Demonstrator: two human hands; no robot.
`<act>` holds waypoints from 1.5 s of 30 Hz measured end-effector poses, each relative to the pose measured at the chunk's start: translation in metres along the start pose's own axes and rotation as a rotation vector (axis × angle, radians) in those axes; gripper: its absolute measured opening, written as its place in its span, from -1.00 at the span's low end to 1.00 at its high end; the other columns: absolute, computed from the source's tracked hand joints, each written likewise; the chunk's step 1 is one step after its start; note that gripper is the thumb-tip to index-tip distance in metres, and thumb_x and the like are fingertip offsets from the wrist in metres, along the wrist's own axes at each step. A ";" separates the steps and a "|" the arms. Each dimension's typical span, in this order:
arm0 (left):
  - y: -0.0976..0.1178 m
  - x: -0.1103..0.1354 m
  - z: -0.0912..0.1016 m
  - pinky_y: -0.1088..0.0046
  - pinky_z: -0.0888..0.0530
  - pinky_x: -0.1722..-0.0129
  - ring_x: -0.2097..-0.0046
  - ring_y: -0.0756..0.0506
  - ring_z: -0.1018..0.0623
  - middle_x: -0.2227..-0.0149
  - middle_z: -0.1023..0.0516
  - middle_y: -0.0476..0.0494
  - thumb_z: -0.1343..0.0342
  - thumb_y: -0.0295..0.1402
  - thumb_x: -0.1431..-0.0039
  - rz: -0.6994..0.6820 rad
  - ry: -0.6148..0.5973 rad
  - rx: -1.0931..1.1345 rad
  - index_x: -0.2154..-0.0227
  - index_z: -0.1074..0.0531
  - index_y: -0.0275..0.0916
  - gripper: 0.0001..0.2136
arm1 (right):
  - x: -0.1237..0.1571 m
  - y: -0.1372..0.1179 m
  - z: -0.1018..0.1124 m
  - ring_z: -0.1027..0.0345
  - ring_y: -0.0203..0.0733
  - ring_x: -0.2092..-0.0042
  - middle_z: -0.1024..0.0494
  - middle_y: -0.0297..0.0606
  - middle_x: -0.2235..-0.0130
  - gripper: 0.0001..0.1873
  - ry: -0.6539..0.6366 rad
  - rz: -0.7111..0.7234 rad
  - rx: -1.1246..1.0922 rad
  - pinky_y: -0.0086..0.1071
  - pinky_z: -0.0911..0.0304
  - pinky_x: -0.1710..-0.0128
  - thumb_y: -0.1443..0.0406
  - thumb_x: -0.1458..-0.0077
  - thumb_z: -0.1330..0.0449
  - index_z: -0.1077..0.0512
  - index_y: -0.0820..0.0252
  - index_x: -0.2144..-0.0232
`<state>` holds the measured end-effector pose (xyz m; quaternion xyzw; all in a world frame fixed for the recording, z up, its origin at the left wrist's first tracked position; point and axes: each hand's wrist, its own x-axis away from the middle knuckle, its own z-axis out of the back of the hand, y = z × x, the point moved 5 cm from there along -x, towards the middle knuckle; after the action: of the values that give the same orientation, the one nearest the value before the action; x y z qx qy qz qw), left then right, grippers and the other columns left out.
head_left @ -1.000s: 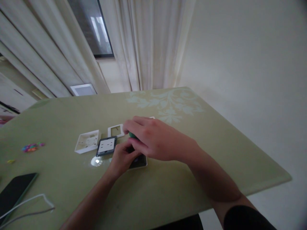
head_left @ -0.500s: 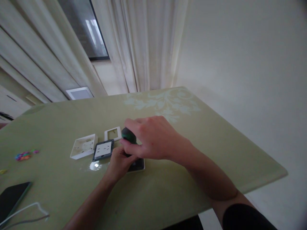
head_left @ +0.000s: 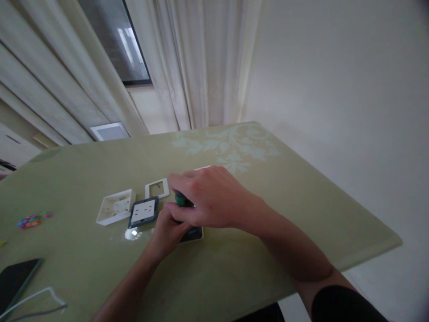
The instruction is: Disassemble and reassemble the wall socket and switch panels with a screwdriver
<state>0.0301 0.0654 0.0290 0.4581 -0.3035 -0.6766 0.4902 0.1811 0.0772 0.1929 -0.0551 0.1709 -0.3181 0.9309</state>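
My right hand [head_left: 214, 199] is closed round the green and black handle of a screwdriver [head_left: 182, 200], whose tip is hidden under my fingers. Below it lies a dark panel with a white rim [head_left: 192, 235], mostly covered by both hands. My left hand [head_left: 169, 231] grips at the left side of this panel, its thumb close under the screwdriver; the fingertips are hidden. Just left of my hands lies a socket panel [head_left: 144, 211] with a white face and dark frame. Behind it is a white cover frame [head_left: 163, 187], and further left an open white mounting box [head_left: 115, 206].
Small colourful pieces [head_left: 32, 221] lie at the left of the green-covered table [head_left: 254, 264]. A dark tablet-like device [head_left: 18, 279] and a white cable [head_left: 50, 290] are at the lower left. Behind the table hang pale curtains [head_left: 208, 62]; a wall [head_left: 335, 112] stands on the right.
My right hand has turned and shifted slightly on the screwdriver handle, now covering more of its top. A white edge shows behind that hand. My left hand stays at the panel.
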 end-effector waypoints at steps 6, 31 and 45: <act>0.000 0.003 -0.001 0.48 -0.49 0.52 0.46 -0.11 -0.55 0.53 -0.59 -0.06 -0.33 -0.21 -0.19 0.003 0.045 -0.027 0.51 -0.55 -0.24 -0.75 | -0.003 0.001 -0.003 -0.41 -0.18 0.35 -0.68 -0.28 0.22 -0.65 0.008 -0.018 0.006 -0.27 0.16 0.41 -0.03 -0.33 -0.24 -0.46 0.12 0.18; -0.007 0.017 -0.008 -0.03 -0.61 -0.14 -0.21 -0.47 -0.58 -0.08 -0.65 -0.23 -0.51 -0.23 -0.02 0.054 -0.356 -0.070 -0.27 -0.42 -0.14 -0.27 | -0.014 0.007 -0.030 -0.34 -0.23 0.34 -0.55 -0.36 0.34 -0.79 0.086 0.031 -0.194 -0.36 0.00 0.33 0.13 -0.38 -0.18 -0.41 0.14 0.20; -0.008 0.018 -0.008 0.04 -0.65 -0.09 -0.16 -0.45 -0.60 -0.18 -0.58 -0.23 -0.53 -0.27 0.03 0.026 -0.331 -0.077 -0.35 -0.32 -0.11 -0.14 | -0.014 0.010 -0.030 -0.33 -0.24 0.33 -0.54 -0.36 0.34 -0.82 0.086 0.018 -0.226 -0.38 -0.08 0.28 0.16 -0.37 -0.19 -0.41 0.14 0.22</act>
<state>0.0325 0.0514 0.0135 0.3174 -0.3596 -0.7476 0.4595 0.1658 0.0940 0.1666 -0.1444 0.2458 -0.2906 0.9134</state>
